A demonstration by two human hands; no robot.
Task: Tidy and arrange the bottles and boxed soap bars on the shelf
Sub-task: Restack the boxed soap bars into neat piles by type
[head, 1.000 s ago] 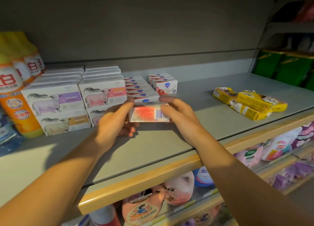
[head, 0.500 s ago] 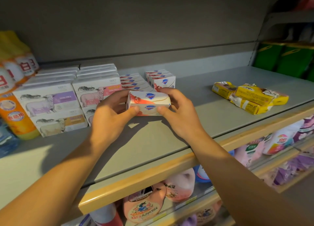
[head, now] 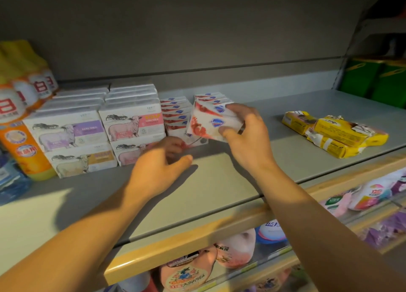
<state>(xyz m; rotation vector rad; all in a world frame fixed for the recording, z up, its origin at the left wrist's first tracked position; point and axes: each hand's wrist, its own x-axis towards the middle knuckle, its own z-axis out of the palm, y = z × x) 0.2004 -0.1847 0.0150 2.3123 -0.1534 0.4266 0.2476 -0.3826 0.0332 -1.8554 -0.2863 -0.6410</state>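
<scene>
On grey metal shelf (head: 219,181): white-and-red cardboard soap box (head: 207,122) pinched tilted in right hand (head: 248,137); left hand (head: 158,170) loosely curled, holding nothing; risk: box slips or knocks neighbouring red-white soap-box row (head: 175,113).

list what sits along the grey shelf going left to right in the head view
orange and yellow bottles → white sheep-print soap boxes, purple label → pink label → small white-and-red soap box held in right hand → yellow wrapped soap bars
</scene>
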